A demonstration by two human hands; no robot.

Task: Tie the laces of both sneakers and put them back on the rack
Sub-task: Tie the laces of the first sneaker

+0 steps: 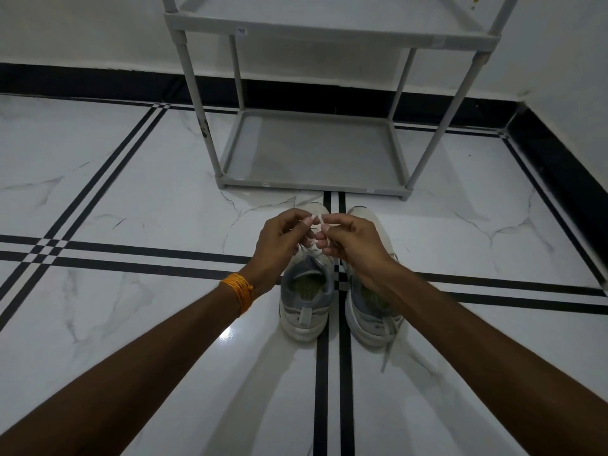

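Two white and grey sneakers stand side by side on the floor, toes pointing at the rack. Over the left sneaker (306,301) my left hand (279,245) and my right hand (352,241) each pinch a strand of its white lace (319,222), the fingertips meeting above the tongue. The right sneaker (371,311) is partly hidden under my right wrist, and a loose lace (390,343) trails from it onto the floor. The grey shoe rack (316,185) stands just beyond the toes, its bottom shelf bare.
The floor is glossy white marble tile with black stripes. A white wall with a black skirting runs behind the rack and turns a corner at the right. An upper rack shelf (329,31) crosses the top of the view. An orange thread band circles my left wrist.
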